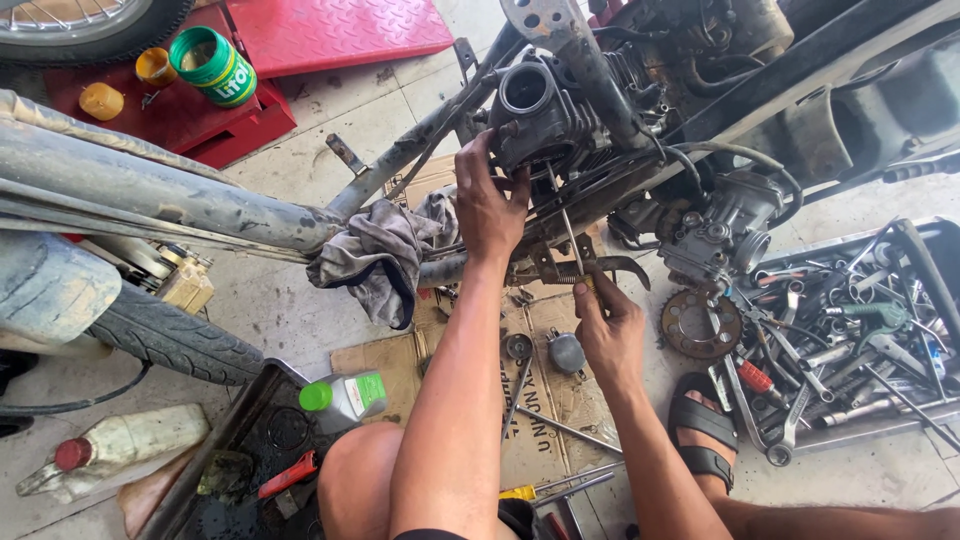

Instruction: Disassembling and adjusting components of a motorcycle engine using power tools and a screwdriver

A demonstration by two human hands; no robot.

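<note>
Left hand (pixel 487 205) is pressed flat on the underside of the engine (pixel 545 120), fingers spread, bracing rather than gripping; right hand (pixel 607 330) below pinches a caliper (pixel 575 262) near its lower end, thumb and fingers closed on the slide, w/ the beam rising to the engine's base.

L to R: worn tire (pixel 165 335) and dusty exhaust (pixel 150 195) at left, w/ green tub (pixel 212 66) on a red ramp (pixel 330 30) beyond; white bottle (pixel 115 445) on the floor, green-capped bottle (pixel 345 395) by a black tray (pixel 240 420); gray rag (pixel 375 250) draped on the frame; cardboard (pixel 540 400) under the hands; sprocket (pixel 700 325) and carburetor (pixel 725 225) to the right; tool tray (pixel 860 340) full of wrenches far right.

Caliper looks light, stiff, thin steel, likely oily, so prob. slippery; best held at the slide, not the pointed jaws. Its finish is dull gray, scale faint, dark curved jaws splayed just above the right hand.

Engine is grimy, finned, open round port up top; heavy, fixed in the frame.
</note>
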